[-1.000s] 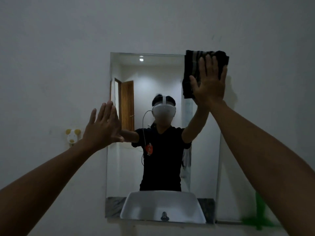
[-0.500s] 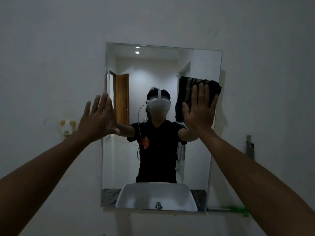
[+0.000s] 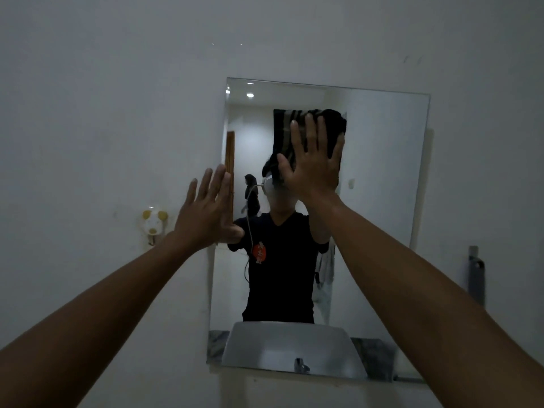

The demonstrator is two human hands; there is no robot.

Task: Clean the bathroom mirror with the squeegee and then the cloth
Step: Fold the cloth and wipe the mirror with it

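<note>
The right hand (image 3: 313,169) is spread flat, fingers wide, pressing a dark striped folded cloth (image 3: 297,131) against the glass of the tall rectangular frameless wall mirror (image 3: 382,172). The cloth is pinned under the palm rather than gripped in a fist, and it sits in the upper middle of the mirror, its top edge showing above the fingertips and its left part showing beside the thumb. The mirror's long axis runs vertically, so most of the glass lies below the cloth and to its right: a broad bare stretch toward the right edge and the whole lower half down to the reflected pale basin (image 3: 290,348).

The left hand (image 3: 207,213) is open too, fingers together and held upright, empty, with its palm at the mirror's left edge where glass meets the grey painted wall (image 3: 103,113) (it looks braced there, though contact itself cannot be confirmed). It is well to the left of the cloth and lower.

Since the right hand alone carries the cloth, the next stroke is probably its job, and the unwiped run lies downward or rightward from it. No squeegee can be made out with any certainty, so the cloth stage appears to be in hand. A small white and yellow wall hook (image 3: 153,222) sits left of the mirror, clear of both hands.
</note>
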